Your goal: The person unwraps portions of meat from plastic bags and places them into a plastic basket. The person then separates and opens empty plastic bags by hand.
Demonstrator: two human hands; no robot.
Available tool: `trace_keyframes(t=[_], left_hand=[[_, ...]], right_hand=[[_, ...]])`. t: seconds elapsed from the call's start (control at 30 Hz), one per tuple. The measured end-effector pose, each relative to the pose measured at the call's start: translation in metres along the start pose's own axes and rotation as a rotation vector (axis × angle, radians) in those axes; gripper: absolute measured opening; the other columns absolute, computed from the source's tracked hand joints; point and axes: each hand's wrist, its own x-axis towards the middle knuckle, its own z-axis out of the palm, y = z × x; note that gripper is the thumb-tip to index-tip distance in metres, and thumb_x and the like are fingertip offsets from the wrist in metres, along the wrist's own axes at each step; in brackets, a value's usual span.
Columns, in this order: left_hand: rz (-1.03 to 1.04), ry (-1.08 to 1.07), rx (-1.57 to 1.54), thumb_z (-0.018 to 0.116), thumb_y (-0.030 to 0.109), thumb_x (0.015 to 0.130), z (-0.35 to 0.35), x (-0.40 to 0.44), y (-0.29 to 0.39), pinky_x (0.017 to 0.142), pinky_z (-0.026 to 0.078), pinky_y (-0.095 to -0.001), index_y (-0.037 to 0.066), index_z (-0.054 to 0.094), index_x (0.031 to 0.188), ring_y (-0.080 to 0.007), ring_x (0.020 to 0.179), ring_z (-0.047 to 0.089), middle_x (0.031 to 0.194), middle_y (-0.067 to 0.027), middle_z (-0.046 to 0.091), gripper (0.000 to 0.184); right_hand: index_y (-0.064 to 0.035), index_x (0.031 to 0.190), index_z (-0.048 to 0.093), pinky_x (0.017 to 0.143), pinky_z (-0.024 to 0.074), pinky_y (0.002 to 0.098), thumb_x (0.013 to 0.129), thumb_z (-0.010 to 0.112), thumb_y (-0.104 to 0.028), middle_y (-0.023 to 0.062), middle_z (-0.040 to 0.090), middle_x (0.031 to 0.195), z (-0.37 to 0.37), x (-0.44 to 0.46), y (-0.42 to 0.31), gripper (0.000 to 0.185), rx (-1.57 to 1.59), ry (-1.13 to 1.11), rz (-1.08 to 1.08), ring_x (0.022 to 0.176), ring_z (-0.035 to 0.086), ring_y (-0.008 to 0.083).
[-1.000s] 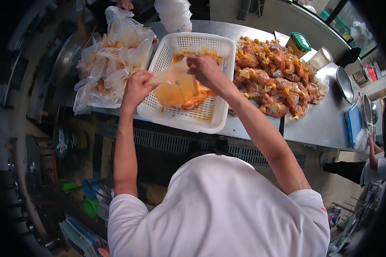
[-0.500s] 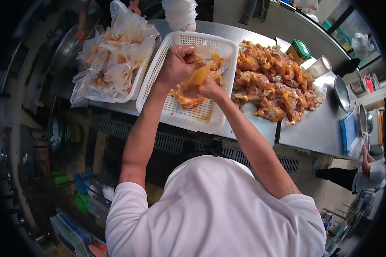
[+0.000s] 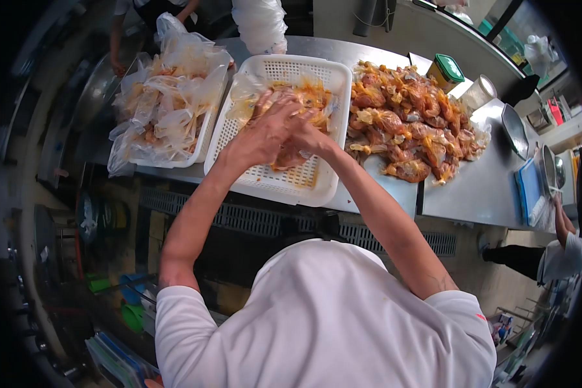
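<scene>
Both hands are inside a white perforated plastic basket (image 3: 333, 72), low over orange-marinated meat pieces (image 3: 290, 159) that look like chicken. My left hand (image 3: 265, 132) has its fingers stretched out and spread over the meat. Against it, my right hand (image 3: 302, 134) is partly covered by the left fingers, so its grip is hidden. A clear plastic bag (image 3: 244, 97) smeared with orange sauce lies at the basket's left side. Right of the basket, a large heap of marinated meat in clear bags (image 3: 420, 123) rests on the steel table.
At the left stands a white crate (image 3: 200, 145) full of crumpled clear bags (image 3: 174, 97). A white plastic roll or stack (image 3: 260, 26) is behind the basket. A green-lidded tub (image 3: 447, 70), a clear container (image 3: 480, 92) and a dark tray (image 3: 515, 132) stand right. Other people are at both sides.
Half a second ago both hands held a sauce-coated plastic bag up over the basket. They have come down onto the meat, and the left fingers have spread. A bag now lies at the basket's left.
</scene>
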Motion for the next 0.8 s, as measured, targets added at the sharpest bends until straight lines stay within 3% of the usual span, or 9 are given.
trace_keyframes(t=[0.07, 0.2, 0.3, 0.43, 0.53, 0.57, 0.63, 0.67, 0.8], left_hand=[[-0.125, -0.134, -0.008, 0.072, 0.002, 0.075, 0.045, -0.032, -0.041, 0.109, 0.031, -0.0504, 0.011, 0.053, 0.136, -0.0316, 0.120, 0.057, 0.121, -0.0107, 0.064, 0.065], [-0.434, -0.543, -0.139, 0.071, 0.009, 0.083, 0.033, -0.045, -0.064, 0.085, 0.050, -0.0443, 0.004, 0.063, 0.119, -0.0287, 0.094, 0.069, 0.097, -0.0124, 0.071, 0.038], [-0.563, -0.272, -0.540, 0.071, 0.019, 0.089, 0.035, -0.062, -0.069, 0.069, 0.053, -0.0392, -0.003, 0.065, 0.105, -0.0219, 0.075, 0.069, 0.080, -0.0119, 0.069, 0.028], [-0.601, 0.066, -1.410, 0.060, 0.029, 0.100, 0.034, -0.037, -0.006, 0.074, 0.054, -0.0306, 0.002, 0.064, 0.108, -0.0162, 0.081, 0.067, 0.088, -0.0023, 0.066, 0.029], [-0.296, -0.115, -2.025, 0.060, 0.027, 0.099, 0.087, -0.029, 0.007, 0.079, 0.055, -0.0286, 0.003, 0.063, 0.109, -0.0152, 0.088, 0.066, 0.096, -0.0026, 0.065, 0.026], [-0.294, -0.109, -2.023, 0.060, 0.027, 0.099, 0.105, -0.035, -0.003, 0.079, 0.055, -0.0286, 0.003, 0.063, 0.109, -0.0152, 0.088, 0.066, 0.096, -0.0026, 0.065, 0.026], [-0.633, 0.486, -1.549, 0.063, 0.022, 0.097, 0.130, -0.043, -0.039, 0.084, 0.056, -0.0290, 0.001, 0.062, 0.107, -0.0141, 0.093, 0.066, 0.099, -0.0043, 0.066, 0.024], [-0.520, 0.346, -2.054, 0.064, 0.012, 0.095, 0.095, -0.034, -0.060, 0.084, 0.056, -0.0270, 0.000, 0.063, 0.110, -0.0134, 0.095, 0.066, 0.100, -0.0058, 0.069, 0.019], [-0.693, 0.373, -1.421, 0.071, 0.004, 0.086, 0.066, -0.016, -0.054, 0.080, 0.056, -0.0291, 0.002, 0.062, 0.120, -0.0136, 0.089, 0.068, 0.101, -0.0050, 0.071, 0.035]], right_hand=[[0.0013, 0.105, 0.066, 0.086, 0.0493, 0.0413, 0.082, 0.068, -0.012, 0.0194, 0.067, 0.106, 0.006, 0.007, -0.004, 0.027, -0.315, 0.049, -0.011, 0.093, 0.066, 0.0310], [0.0030, 0.103, 0.068, 0.081, 0.0504, 0.0380, 0.079, 0.071, -0.013, 0.0191, 0.068, 0.099, -0.021, 0.004, -0.008, 0.030, -0.901, -0.242, 0.102, 0.090, 0.065, 0.0313], [0.0001, 0.086, 0.071, 0.078, 0.0486, 0.0420, 0.069, 0.073, -0.004, 0.0209, 0.067, 0.084, -0.032, 0.000, 0.003, 0.018, -1.079, 0.111, -0.303, 0.086, 0.066, 0.0357], [-0.0015, 0.086, 0.073, 0.067, 0.0490, 0.0286, 0.072, 0.076, -0.004, 0.0106, 0.069, 0.083, -0.023, 0.015, -0.018, 0.014, -0.529, 0.347, -0.004, 0.075, 0.064, 0.0190], [-0.0027, 0.094, 0.071, 0.079, 0.0491, 0.0259, 0.088, 0.068, -0.005, -0.0028, 0.064, 0.086, -0.017, 0.021, -0.033, 0.007, 0.339, 0.138, -0.020, 0.084, 0.058, 0.0079], [-0.0027, 0.094, 0.071, 0.079, 0.0491, 0.0259, 0.088, 0.068, -0.005, -0.0028, 0.064, 0.086, -0.020, 0.023, -0.032, 0.007, 0.337, 0.133, -0.021, 0.084, 0.058, 0.0079], [-0.0016, 0.094, 0.073, 0.072, 0.0487, 0.0239, 0.091, 0.069, -0.010, 0.0009, 0.068, 0.088, -0.023, 0.025, -0.029, 0.011, 0.089, -0.006, -0.109, 0.080, 0.059, 0.0074], [0.0007, 0.092, 0.073, 0.071, 0.0502, 0.0291, 0.087, 0.069, -0.010, 0.0062, 0.069, 0.083, -0.015, 0.027, -0.031, 0.012, -0.105, 0.183, -0.307, 0.077, 0.062, 0.0138], [0.0041, 0.098, 0.070, 0.072, 0.0526, 0.0362, 0.079, 0.058, -0.003, 0.0193, 0.071, 0.090, -0.013, 0.018, -0.038, 0.023, -0.273, 0.396, 0.068, 0.076, 0.066, 0.0226]])
